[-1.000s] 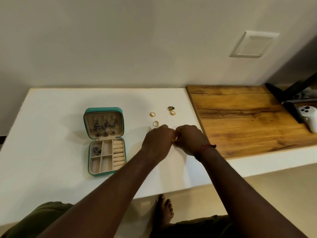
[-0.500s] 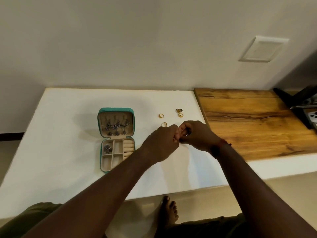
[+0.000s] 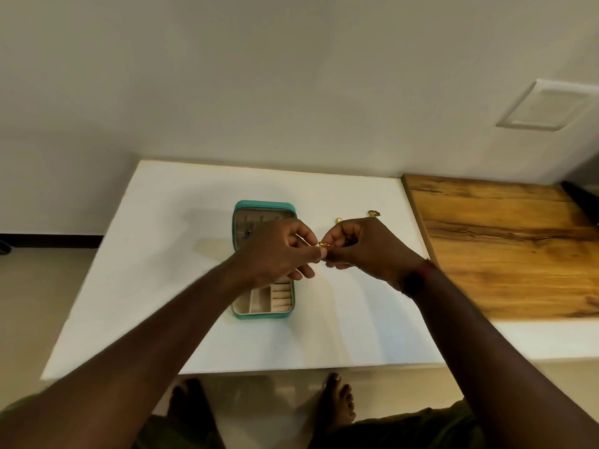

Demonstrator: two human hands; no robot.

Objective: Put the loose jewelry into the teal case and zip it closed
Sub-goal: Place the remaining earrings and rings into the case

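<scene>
The teal case (image 3: pixel 238 273) lies open on the white table (image 3: pixel 155 286), its lid flat toward the wall and its beige compartments toward me. My left hand (image 3: pixel 275 254) hovers over the case's middle and hides much of it. My right hand (image 3: pixel 363 247) is just to the right of it. Both hands pinch a small gold jewelry piece (image 3: pixel 323 245) between their fingertips, above the table. A gold ring (image 3: pixel 338 219) peeks out behind my right hand. Further back lies a dark and gold piece (image 3: pixel 373 213).
A wooden board (image 3: pixel 505 247) adjoins the white table on the right. A dark object (image 3: pixel 580 199) sits at its far right edge. The wall rises straight behind the table. My bare feet (image 3: pixel 337 400) stand on the floor below the table's front edge.
Both hands have lifted the gold piece off the table and carried it left, toward the case. The view has turned to the left, so the case sits nearer the centre.
</scene>
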